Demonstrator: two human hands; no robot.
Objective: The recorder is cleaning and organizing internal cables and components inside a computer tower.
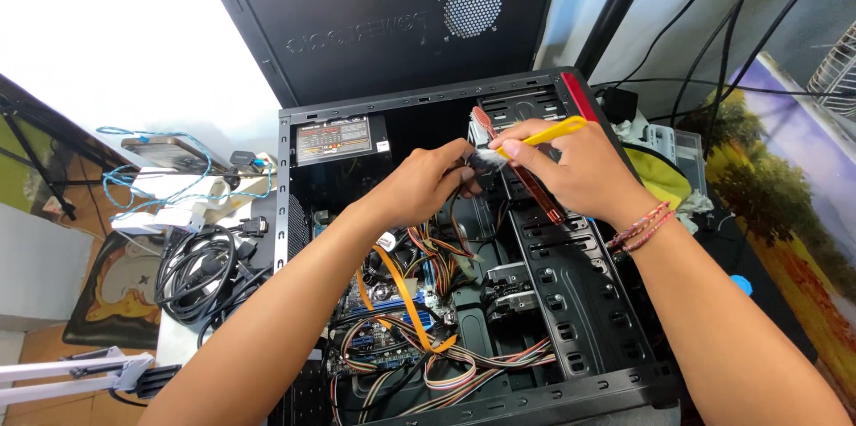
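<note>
An open black computer case (pixel 588 319) lies on its side below me, showing the motherboard (pixel 388 314) and bundles of coloured cables (pixel 446 372). My left hand (pixel 423 185) pinches a white cable connector (pixel 486 158) held up over the case interior. My right hand (pixel 575 172) grips a yellow-handled brush (pixel 548 133), with its bristle end touching that connector. A red flat ribbon cable (pixel 526 181) runs down behind my right hand. An orange flat cable (pixel 401 288) crosses the motherboard.
The power supply (pixel 334 139) sits in the case's upper left corner. The removed black side panel (pixel 374 7) leans behind the case. Coiled black cables (pixel 201 270) and a white power strip (pixel 174 203) lie left. A black stand pole (pixel 615 7) rises at right.
</note>
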